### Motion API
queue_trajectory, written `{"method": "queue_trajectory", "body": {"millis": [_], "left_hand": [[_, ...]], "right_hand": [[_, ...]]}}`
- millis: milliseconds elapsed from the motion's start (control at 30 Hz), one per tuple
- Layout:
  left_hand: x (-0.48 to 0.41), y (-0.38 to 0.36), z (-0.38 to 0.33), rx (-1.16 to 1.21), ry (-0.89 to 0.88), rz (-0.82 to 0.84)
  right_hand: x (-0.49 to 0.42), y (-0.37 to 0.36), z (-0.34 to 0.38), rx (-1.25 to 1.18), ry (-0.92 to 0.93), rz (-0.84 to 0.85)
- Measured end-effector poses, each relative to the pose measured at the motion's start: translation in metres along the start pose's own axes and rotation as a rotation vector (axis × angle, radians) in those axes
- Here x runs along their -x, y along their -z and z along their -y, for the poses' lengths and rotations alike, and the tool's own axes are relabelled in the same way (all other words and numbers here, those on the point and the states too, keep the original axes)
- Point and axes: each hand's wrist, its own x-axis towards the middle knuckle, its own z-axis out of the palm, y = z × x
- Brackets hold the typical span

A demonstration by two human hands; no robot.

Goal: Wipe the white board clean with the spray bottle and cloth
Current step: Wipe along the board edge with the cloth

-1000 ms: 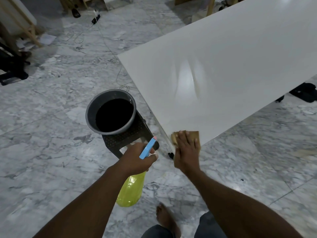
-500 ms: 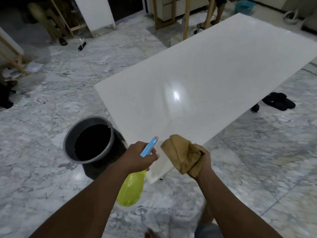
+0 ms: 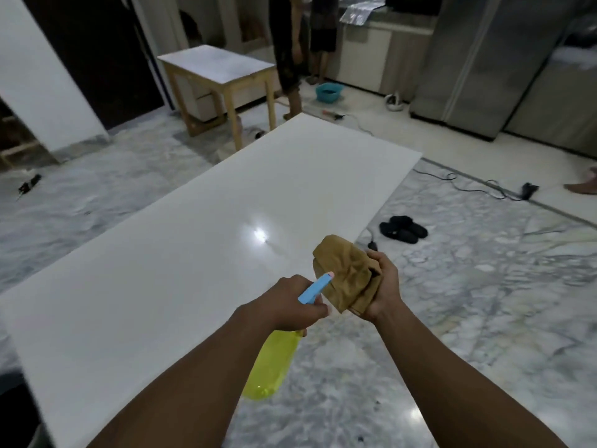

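Note:
A large glossy white board (image 3: 181, 253) lies flat above the marble floor and stretches away from me, with a light glare near its middle. My left hand (image 3: 287, 302) grips a yellow spray bottle (image 3: 271, 367) by its blue trigger head, whose nozzle points at the cloth. My right hand (image 3: 384, 286) holds a bunched tan cloth (image 3: 345, 270) just over the board's near right edge. The cloth hangs in the air, clear of the board's surface.
Black sandals (image 3: 403, 229) and a cable lie on the floor right of the board. A wooden table (image 3: 219, 79) stands beyond its far end, two people (image 3: 290, 43) behind it, a teal basin (image 3: 329, 92) near their feet. Another white panel (image 3: 42, 72) leans at left.
My view has lifted from the board's corner toward the room; the bucket has left the frame. My right hand raised the cloth off the board and bunched it beside the nozzle.

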Motion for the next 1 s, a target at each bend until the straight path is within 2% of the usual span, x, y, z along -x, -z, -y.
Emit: {"method": "queue_trajectory", "body": {"millis": [200, 433, 667, 833, 1000], "left_hand": [[-0.096, 0.007, -0.072, -0.070, -0.084, -0.015], [-0.232, 0.038, -0.116, -0.062, -0.088, 0.009], [-0.345, 0.055, -0.158, -0.077, -0.104, 0.073], [-0.408, 0.071, -0.178, -0.086, -0.076, 0.094], [-0.480, 0.090, -0.186, 0.006, 0.026, 0.040]], "right_hand": [[-0.032, 0.025, 0.106, -0.037, 0.107, -0.051], [-0.110, 0.053, 0.217, -0.108, 0.194, -0.149], [-0.183, 0.074, 0.312, 0.004, 0.236, -0.299], [-0.256, 0.092, 0.369, 0.005, 0.191, -0.363], [-0.367, 0.117, 0.448, 0.217, 0.219, -0.635]]}}
